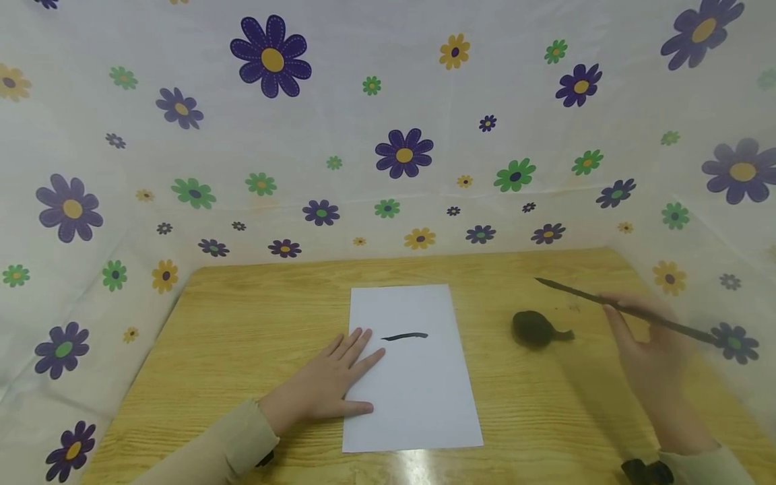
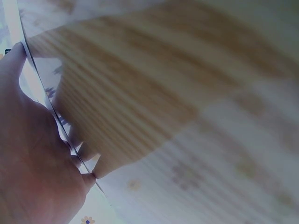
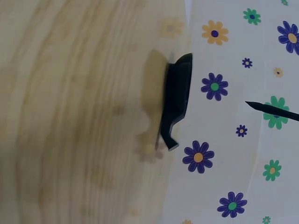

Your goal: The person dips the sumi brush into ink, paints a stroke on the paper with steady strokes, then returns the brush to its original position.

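A white sheet of paper (image 1: 418, 397) lies on the table and bears one short black stroke (image 1: 405, 336). My left hand (image 1: 330, 384) rests on the paper's left side with its fingers spread, just left of the stroke. To the right, my right hand (image 1: 657, 364) holds a dark writing brush (image 1: 576, 292) above the table, its tip pointing left and away from me. Between paper and right hand sits a small black dish with a short handle (image 1: 533, 330). The right wrist view shows that dish (image 3: 178, 91) and the brush's tip (image 3: 264, 108), apart; the right hand is out of that view.
The wood-grain table (image 1: 254, 316) is enclosed at the back and sides by a white flower-print cloth (image 1: 339, 121). Small dark specks (image 1: 572, 308) mark the tabletop behind the dish. A black device (image 1: 647, 471) shows at the right wrist.
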`<state>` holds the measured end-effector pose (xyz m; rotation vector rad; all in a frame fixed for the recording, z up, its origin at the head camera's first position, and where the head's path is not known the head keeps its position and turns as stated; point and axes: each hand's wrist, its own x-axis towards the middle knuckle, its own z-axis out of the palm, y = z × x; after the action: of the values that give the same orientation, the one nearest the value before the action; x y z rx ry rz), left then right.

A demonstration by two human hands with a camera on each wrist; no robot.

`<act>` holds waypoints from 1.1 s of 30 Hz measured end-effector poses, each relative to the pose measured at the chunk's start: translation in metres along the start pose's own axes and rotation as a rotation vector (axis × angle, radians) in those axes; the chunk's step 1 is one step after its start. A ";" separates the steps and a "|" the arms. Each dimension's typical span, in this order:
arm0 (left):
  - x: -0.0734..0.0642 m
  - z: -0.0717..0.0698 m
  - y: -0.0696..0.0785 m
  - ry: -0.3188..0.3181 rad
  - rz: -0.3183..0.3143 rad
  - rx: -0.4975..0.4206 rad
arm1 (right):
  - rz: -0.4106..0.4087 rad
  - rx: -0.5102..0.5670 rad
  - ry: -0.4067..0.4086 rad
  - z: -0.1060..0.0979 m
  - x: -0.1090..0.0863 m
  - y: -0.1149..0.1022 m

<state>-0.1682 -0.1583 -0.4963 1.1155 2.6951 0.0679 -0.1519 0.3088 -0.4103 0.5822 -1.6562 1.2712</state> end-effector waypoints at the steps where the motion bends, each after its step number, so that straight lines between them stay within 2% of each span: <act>1: 0.000 0.000 0.000 -0.001 -0.002 0.002 | -0.023 -0.049 -0.011 -0.001 -0.001 0.000; 3: 0.000 -0.001 0.000 -0.005 -0.008 0.002 | -0.068 -0.113 -0.028 -0.003 -0.002 0.003; 8: 0.000 -0.003 0.001 -0.003 -0.009 -0.001 | -0.121 -0.161 -0.081 -0.007 -0.006 0.007; 10: 0.000 -0.002 0.001 0.004 -0.003 -0.003 | -0.157 -0.233 -0.095 -0.008 -0.008 0.007; 13: 0.000 0.000 0.000 0.024 0.011 -0.004 | -0.309 -0.415 -0.095 -0.007 -0.013 0.009; 14: 0.000 0.001 -0.001 0.031 0.015 -0.008 | -0.360 -0.492 -0.110 -0.009 -0.015 0.010; 15: 0.001 0.002 -0.001 0.034 0.016 -0.004 | -0.356 -0.541 -0.153 -0.012 -0.017 0.010; 16: 0.001 0.003 -0.002 0.036 0.016 -0.001 | -0.301 -0.556 -0.207 -0.016 -0.019 0.009; 17: 0.001 0.004 -0.002 0.040 0.018 0.001 | -0.213 -0.575 -0.285 -0.020 -0.020 0.008; 19: 0.001 0.005 -0.003 0.036 0.013 0.005 | 0.051 -0.592 -0.464 -0.030 -0.022 0.003; 21: 0.001 0.005 -0.003 0.030 0.009 0.011 | 0.319 -0.617 -0.588 -0.037 -0.021 -0.001; 22: 0.001 0.005 -0.003 0.027 0.007 0.010 | 0.393 -0.641 -0.640 -0.040 -0.021 -0.002; 24: 0.001 0.004 -0.002 0.016 -0.001 0.012 | 0.404 -0.669 -0.709 -0.043 -0.022 -0.001; 25: 0.001 0.004 -0.002 0.011 -0.003 0.011 | 0.341 -0.674 -0.736 -0.044 -0.024 0.002; 26: 0.001 0.004 -0.002 0.007 -0.004 0.012 | 0.241 -0.672 -0.752 -0.046 -0.026 0.005; 29: 0.001 0.002 -0.001 0.000 -0.006 0.009 | -0.186 -0.631 -0.787 -0.049 -0.034 0.018; 31: 0.001 0.000 0.000 -0.006 -0.007 0.002 | -0.475 -0.585 -0.777 -0.051 -0.037 0.026; 33: 0.001 -0.001 0.001 -0.009 -0.010 -0.003 | -0.569 -0.551 -0.792 -0.052 -0.039 0.031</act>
<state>-0.1685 -0.1573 -0.4953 1.0993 2.6919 0.0652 -0.1393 0.3610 -0.4578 1.1832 -2.1272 0.1230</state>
